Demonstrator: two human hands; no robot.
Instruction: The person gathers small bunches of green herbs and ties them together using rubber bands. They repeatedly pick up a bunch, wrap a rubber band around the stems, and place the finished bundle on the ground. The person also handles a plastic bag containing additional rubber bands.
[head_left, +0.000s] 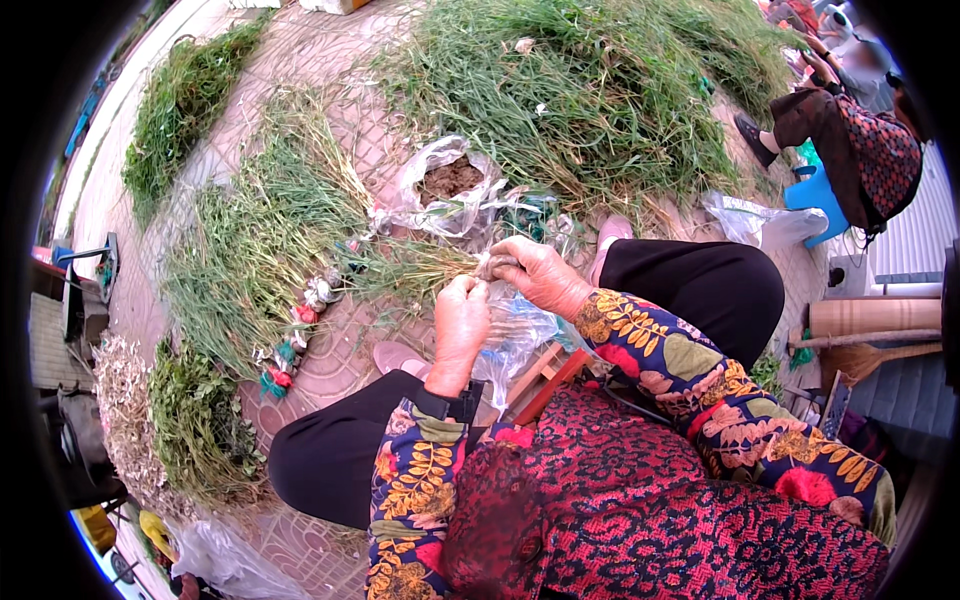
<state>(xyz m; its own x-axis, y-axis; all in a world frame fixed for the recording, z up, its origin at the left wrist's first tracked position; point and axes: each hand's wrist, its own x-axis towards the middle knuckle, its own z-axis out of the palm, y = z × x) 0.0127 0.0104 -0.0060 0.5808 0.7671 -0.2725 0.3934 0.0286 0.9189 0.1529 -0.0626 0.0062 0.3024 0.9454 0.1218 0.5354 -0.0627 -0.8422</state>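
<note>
Bundle [432, 266] thin-stemmed, loosely fanned, straw-yellow rightward, greener leftward.

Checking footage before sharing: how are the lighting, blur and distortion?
Head view: soft daylight, no hard shadows on the paving; head view: fisheye bending within a black rim; head view: blurred patch near the seated person, upper right, while left hand and right hand look fairly clear.

So the grass heap [570, 100] sits straight ahead on the paving [330, 360], with soil [450, 180] in a bag [412, 178] just left of it. Bundles [240, 250] lie left, leafy heap [200, 420] nearer the person. Grass bunch [425, 268] is at the hands, just this side of the bag. Co-worker's [865, 150] off right.
</note>
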